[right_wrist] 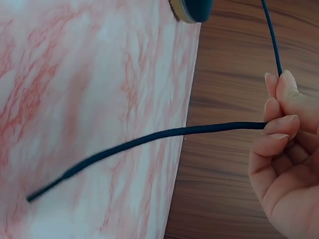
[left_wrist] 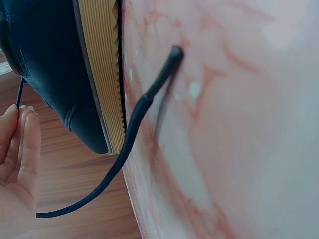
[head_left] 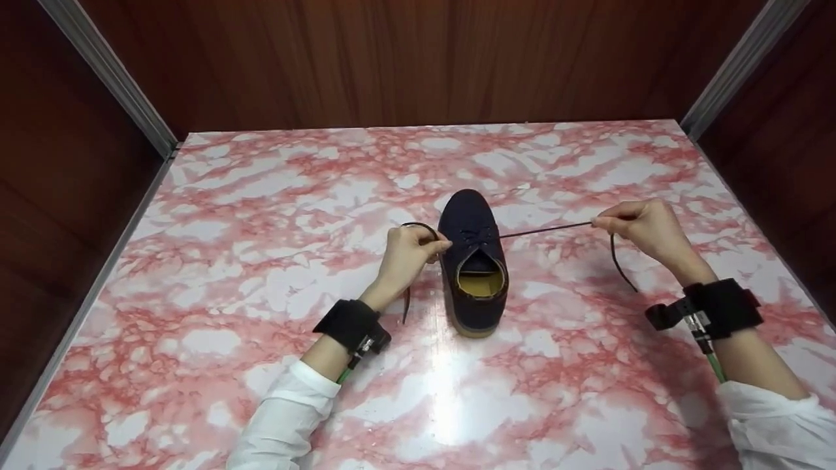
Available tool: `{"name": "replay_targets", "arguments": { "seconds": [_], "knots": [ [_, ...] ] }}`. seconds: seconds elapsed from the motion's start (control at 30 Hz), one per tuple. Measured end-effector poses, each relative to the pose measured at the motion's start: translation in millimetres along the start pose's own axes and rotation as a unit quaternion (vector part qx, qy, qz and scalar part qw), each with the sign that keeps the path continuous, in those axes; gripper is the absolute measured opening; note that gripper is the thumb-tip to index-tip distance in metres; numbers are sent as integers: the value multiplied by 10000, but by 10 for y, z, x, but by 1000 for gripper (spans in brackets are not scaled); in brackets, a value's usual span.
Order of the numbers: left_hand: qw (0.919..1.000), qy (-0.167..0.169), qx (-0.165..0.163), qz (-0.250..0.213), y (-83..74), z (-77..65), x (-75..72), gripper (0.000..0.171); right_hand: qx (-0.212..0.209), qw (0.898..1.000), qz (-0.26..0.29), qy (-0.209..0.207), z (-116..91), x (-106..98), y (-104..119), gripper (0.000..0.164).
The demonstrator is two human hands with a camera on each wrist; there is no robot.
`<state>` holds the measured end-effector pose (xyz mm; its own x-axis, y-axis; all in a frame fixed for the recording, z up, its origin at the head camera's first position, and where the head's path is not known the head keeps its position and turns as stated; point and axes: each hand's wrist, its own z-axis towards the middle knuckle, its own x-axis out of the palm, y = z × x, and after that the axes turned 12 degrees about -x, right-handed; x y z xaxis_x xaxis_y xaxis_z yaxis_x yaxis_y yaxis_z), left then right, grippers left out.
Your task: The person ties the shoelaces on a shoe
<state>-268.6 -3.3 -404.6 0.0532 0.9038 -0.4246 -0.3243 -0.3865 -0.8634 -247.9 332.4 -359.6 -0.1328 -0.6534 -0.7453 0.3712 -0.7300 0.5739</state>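
Note:
A dark navy shoe (head_left: pixel 471 215) with a yellow insole and a ribbed tan sole (left_wrist: pixel 99 64) stands upright on the table, toe pointing away. Close against its left side, my left hand (head_left: pixel 410 253) pinches a dark shoelace (left_wrist: pixel 130 132) near the eyelets; the loose end hangs down past the hand. Out to the right, my right hand (head_left: pixel 646 232) pinches the lace's other side (head_left: pixel 545 230), which runs straight from the shoe to the fingertips. Beyond those fingers a free tail (right_wrist: pixel 149 137) dangles over the table.
The table (head_left: pixel 261 365) has a red and white marbled top. Dark wood panels (head_left: pixel 418 62) rise at its back and both sides, with metal strips at the corners. Black straps (head_left: pixel 725 310) with small cameras and green cables sit on both wrists.

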Motion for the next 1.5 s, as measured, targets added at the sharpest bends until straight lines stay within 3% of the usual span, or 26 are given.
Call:
{"name": "replay_targets", "arguments": {
  "seconds": [0.27,0.7,0.97,1.5],
  "knots": [
    [9988,180,-393,-210,-19,2,-22,9,230,9983,542,45,55,114,-821,20],
    [9977,231,-611,-202,-40,7,-63,10,526,9985,-25,-131,11,168,-999,22],
    [9968,258,-744,-145,-33,15,-70,9,216,9979,-450,-424,35,334,-1656,19],
    [9959,359,-826,-53,-4,-2,-103,16,110,9957,-699,-600,-30,344,-1647,16]
  ]
}}
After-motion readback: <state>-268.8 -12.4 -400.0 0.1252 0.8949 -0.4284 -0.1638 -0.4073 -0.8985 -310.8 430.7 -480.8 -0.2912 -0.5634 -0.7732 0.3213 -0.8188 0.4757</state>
